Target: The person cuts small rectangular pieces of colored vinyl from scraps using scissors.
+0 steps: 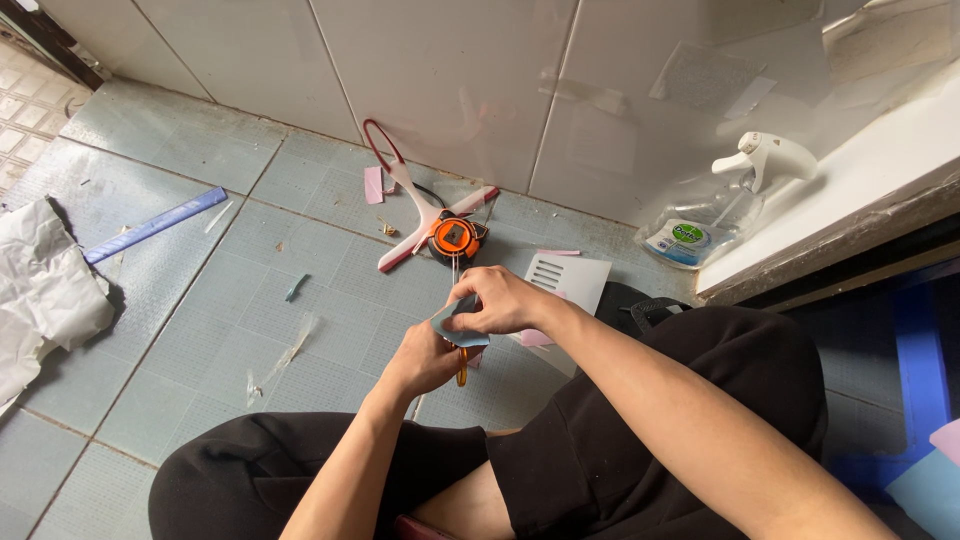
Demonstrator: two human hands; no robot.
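Both hands meet at the centre of your view: your right hand (500,300) pinches a small blue-grey piece of card (458,322) by its upper edge, while your left hand (425,358) is closed around an orange-handled cutter (461,366) just below it, though how its blade meets the card is hidden. You seem to be mid-trim, so the next move calls for a firm pinch and fingers kept off the cutting line.

On the pale blue tiled floor (200,320), at 12 o'clock from your hands, lies an orange tape measure (455,238) touching a white and red hanger-shaped tool (420,205). White slotted card (568,278) sits at 2 o'clock, a spray bottle (725,205) farther out against the white tiled wall (450,70), a blue ruler (155,225) at 10 o'clock, and crumpled white paper (45,290) at 9.
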